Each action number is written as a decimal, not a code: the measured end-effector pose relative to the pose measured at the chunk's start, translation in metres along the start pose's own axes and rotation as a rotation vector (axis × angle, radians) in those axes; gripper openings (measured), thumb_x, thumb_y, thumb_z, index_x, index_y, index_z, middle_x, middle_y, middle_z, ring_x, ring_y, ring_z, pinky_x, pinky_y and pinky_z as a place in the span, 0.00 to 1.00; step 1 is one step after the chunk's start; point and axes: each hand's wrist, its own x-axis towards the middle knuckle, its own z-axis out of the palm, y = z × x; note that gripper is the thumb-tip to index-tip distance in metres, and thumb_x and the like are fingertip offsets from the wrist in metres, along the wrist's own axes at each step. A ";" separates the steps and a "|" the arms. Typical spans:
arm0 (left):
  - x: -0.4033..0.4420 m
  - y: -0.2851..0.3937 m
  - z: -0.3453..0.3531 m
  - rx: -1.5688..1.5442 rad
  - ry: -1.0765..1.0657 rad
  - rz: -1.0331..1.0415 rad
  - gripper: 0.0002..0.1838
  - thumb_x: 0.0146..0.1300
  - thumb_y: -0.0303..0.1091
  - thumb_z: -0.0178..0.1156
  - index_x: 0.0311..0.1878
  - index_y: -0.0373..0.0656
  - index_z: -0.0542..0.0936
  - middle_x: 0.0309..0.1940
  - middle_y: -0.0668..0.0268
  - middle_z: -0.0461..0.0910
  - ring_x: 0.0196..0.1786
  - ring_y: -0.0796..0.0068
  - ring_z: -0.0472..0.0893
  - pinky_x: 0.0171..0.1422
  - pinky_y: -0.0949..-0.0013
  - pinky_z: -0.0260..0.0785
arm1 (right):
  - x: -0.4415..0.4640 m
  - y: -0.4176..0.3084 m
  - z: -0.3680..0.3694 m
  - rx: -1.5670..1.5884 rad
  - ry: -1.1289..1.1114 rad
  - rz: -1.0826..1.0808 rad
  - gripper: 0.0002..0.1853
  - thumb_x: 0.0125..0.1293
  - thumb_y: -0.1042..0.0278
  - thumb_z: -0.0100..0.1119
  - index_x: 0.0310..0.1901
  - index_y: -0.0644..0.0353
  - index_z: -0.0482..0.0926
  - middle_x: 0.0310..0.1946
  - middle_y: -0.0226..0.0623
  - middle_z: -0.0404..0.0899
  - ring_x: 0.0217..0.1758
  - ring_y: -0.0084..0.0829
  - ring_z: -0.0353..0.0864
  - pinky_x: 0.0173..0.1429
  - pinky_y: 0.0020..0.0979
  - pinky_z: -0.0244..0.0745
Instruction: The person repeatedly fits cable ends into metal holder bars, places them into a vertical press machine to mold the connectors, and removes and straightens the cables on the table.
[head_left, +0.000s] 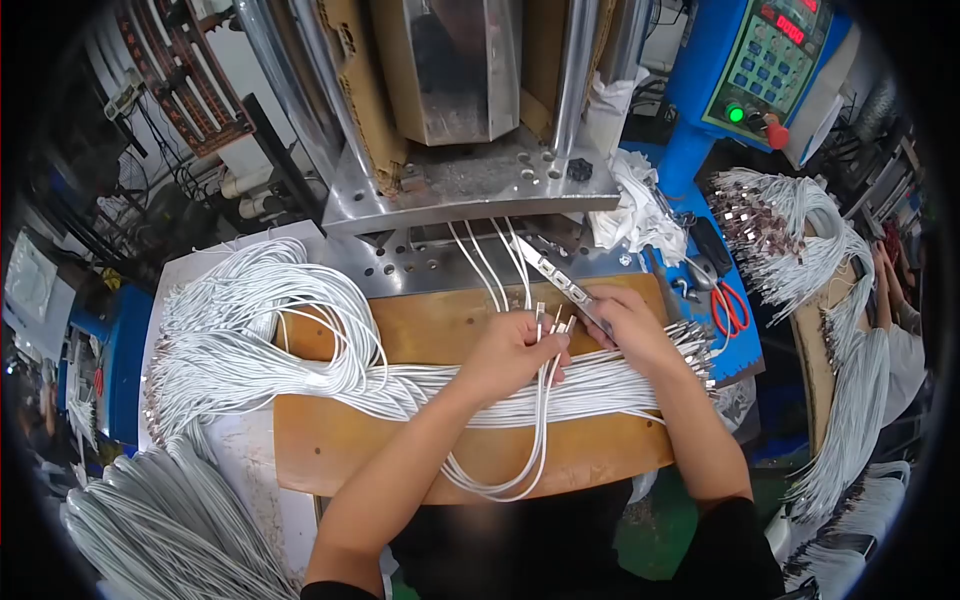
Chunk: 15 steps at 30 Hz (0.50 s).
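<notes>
My left hand (513, 352) is closed in a pinch around white cables (541, 440) whose small metal plug ends stick up past the fingers. A loop of these cables hangs down over the front of the brown board. My right hand (628, 328) grips the near end of a slotted metal bar (560, 278), which slants up and left toward the press. White leads (484, 262) run from under the press plate down to near my left hand. Beneath both hands lies a long bundle of white cables (420, 388), with plug ends bunched at its right.
The steel press (470, 205) stands ahead, above the brown board (400, 455). A coiled cable heap (265, 290) lies left, with grey cables (170, 515) below. Red-handled pliers (728, 308) rest on a blue surface at right, under a control panel (770, 65). Another person's arm (884, 290) shows far right.
</notes>
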 end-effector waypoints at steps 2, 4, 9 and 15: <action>0.001 -0.006 0.002 0.013 -0.036 -0.005 0.09 0.69 0.31 0.60 0.39 0.32 0.81 0.29 0.61 0.82 0.27 0.75 0.80 0.32 0.71 0.76 | -0.009 0.010 -0.009 -0.016 -0.016 0.010 0.14 0.70 0.68 0.53 0.49 0.70 0.80 0.28 0.29 0.76 0.29 0.19 0.72 0.33 0.22 0.65; 0.003 -0.005 0.005 0.029 -0.033 -0.016 0.09 0.69 0.30 0.60 0.38 0.32 0.81 0.27 0.62 0.81 0.27 0.75 0.80 0.31 0.71 0.74 | -0.013 0.014 -0.006 -0.110 -0.003 -0.104 0.14 0.72 0.68 0.52 0.49 0.70 0.80 0.28 0.29 0.76 0.30 0.18 0.72 0.34 0.21 0.65; 0.004 0.000 0.005 0.083 -0.019 -0.024 0.09 0.69 0.30 0.60 0.38 0.33 0.81 0.25 0.64 0.81 0.26 0.77 0.79 0.30 0.72 0.73 | -0.009 0.005 0.015 -0.432 0.020 -0.573 0.15 0.75 0.66 0.50 0.51 0.69 0.80 0.28 0.26 0.76 0.31 0.17 0.71 0.36 0.21 0.65; -0.002 0.003 0.007 -0.050 0.028 -0.004 0.09 0.69 0.30 0.59 0.36 0.34 0.82 0.25 0.65 0.81 0.25 0.77 0.79 0.30 0.73 0.72 | -0.010 0.016 0.003 -0.142 0.013 -0.275 0.15 0.75 0.67 0.51 0.53 0.70 0.80 0.30 0.26 0.76 0.32 0.17 0.71 0.38 0.22 0.67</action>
